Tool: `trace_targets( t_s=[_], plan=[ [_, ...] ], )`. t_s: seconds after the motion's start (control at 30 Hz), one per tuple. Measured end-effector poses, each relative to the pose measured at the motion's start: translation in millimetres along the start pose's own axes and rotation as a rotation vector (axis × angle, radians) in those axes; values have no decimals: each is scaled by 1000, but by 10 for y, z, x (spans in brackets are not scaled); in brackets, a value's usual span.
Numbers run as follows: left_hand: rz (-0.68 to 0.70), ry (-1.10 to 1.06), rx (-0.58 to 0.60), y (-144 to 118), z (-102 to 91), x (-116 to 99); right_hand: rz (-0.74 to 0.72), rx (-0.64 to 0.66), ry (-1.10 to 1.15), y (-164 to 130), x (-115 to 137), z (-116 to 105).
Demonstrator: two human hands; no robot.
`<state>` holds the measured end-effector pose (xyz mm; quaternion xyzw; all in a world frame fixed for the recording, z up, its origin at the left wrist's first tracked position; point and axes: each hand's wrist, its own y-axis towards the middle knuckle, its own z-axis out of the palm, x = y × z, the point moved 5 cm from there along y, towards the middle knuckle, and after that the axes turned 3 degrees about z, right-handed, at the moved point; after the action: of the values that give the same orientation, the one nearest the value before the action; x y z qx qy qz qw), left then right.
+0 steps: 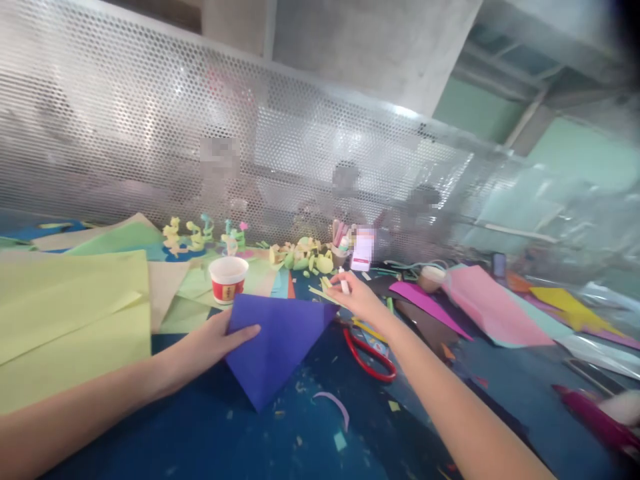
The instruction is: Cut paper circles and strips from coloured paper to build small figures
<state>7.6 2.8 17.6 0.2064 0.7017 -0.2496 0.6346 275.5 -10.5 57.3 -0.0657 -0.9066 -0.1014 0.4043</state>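
Where the dark blue counter (200, 427) is littered with paper scraps, a purple folded paper (277, 343) lies flat near its middle, a plain matte triangle with one crisp crease along its upper edge. That long upper edge runs left to right, from beside the left hand across to a sharp corner under the right hand, while the third corner points down toward the person. The left hand (213, 343) lies on the paper's left corner, its grip pinching that edge between thumb and fingers. The right hand (357, 297) hovers just past the paper's right corner, its grip closed around a small white stick (344, 281), whose lower end the fingers hide. Red scissors (367, 357) lie just right of the paper, partly covered by the right forearm. A white cup (228, 279) stands behind the paper. The small paper figures at the back are too blurred to make out.
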Motion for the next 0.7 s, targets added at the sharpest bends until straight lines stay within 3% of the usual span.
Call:
trace_targets(
  t_s=[0.2,0.33,0.53,0.7],
  plan=[
    [-41,121,-156,-15,-141,-212,84,-241,-452,52,-248,-430],
    [-67,166,-164,-39,-193,-303,193,-344,-643,151,-458,-776],
    [-94,204,-22,-18,-258,-397,395,-288,-811,318,-1012,-1271],
    [-107,274,-82,43,-404,-280,404,-209,-854,360,-1356,-1280]
  ],
)
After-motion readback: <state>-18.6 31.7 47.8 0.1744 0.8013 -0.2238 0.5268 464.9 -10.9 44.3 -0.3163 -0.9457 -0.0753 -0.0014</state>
